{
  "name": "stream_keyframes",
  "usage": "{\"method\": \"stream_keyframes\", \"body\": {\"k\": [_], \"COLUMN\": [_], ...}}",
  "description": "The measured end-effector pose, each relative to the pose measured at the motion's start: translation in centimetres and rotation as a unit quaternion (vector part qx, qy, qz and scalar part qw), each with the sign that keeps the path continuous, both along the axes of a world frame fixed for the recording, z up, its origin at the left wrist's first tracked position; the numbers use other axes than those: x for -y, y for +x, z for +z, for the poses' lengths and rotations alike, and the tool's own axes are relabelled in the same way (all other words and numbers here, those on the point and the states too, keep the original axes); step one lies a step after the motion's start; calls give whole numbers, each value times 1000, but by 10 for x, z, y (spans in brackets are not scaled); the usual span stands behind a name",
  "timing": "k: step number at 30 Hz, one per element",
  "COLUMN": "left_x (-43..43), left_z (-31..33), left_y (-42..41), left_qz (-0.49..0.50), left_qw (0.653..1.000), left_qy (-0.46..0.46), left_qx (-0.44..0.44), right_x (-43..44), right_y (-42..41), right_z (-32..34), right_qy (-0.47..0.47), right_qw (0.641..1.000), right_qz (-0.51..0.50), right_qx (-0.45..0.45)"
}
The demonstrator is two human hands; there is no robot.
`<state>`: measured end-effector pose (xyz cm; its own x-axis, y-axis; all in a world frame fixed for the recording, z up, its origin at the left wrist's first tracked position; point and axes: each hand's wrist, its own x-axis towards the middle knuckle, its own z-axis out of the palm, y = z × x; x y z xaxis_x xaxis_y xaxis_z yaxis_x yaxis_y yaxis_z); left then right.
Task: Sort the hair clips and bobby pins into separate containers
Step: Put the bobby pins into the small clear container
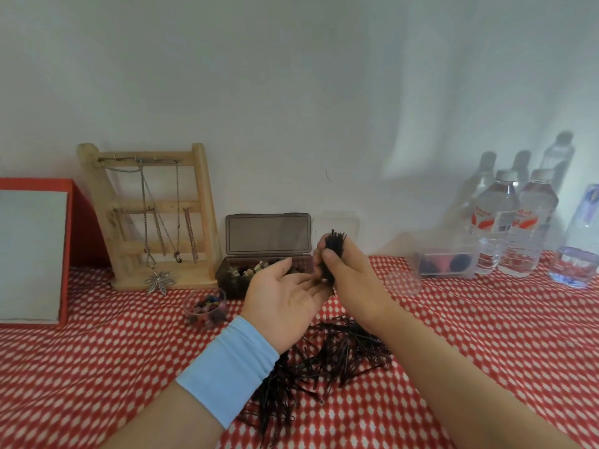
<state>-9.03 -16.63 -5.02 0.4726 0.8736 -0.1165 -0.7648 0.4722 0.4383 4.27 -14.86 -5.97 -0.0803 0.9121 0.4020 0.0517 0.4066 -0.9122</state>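
Head view: hands (285,296) (351,280) between bobby pins (340,354) and box (267,236).

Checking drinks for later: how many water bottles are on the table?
2. They stand side by side at the far right, near the wall: left bottle, right bottle. A clear shape at the frame's right edge may be a third.
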Motion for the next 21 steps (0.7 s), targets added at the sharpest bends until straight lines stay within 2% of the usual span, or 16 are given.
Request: {"method": "stream_keyframes", "body": {"k": [2, 3, 5, 7, 9, 10, 12, 13, 15, 18, 21], "left_x": [-4, -6, -8, -12, -25, -36, -59, -70, -89, -106, -120], "left_z": [-5, -7, -1, 12, 26, 31, 36, 35, 32, 25, 18], "left_y": [-1, -2, -4, -7, -9, -10, -9, -8, -5, 0, 2], "left_qz": [-11, -26, -59, -51, 16, 60, 129, 142, 137, 88, 49], "left_qw": [1000, 999, 984, 942, 873, 819, 706, 664, 592, 490, 418], "left_qy": [-2, 7, 41, 89, 175, 232, 332, 364, 409, 467, 488], "left_qx": [-10, -43, -165, -319, -456, -522, -612, -638, -681, -731, -765], "right_x": [-3, -5, -13, -24, -40, -50, -73, -84, -105, -131, -139], "right_y": [1, 3, 10, 20, 32, 38, 46, 49, 50, 45, 46], "right_z": [-2, -1, 4, 18, 34, 42, 53, 54, 51, 33, 26], "right_qy": [-22, -38, -66, -94, -105, -99, -70, -54, -45, -67, -99], "right_qw": [1000, 999, 997, 995, 989, 977, 920, 882, 814, 757, 758], "right_qz": [3, 12, 41, 44, 12, -8, -29, -32, -27, -18, -2], "right_qx": [15, 15, -1, 8, 100, 188, 384, 467, 579, 650, 645]}}
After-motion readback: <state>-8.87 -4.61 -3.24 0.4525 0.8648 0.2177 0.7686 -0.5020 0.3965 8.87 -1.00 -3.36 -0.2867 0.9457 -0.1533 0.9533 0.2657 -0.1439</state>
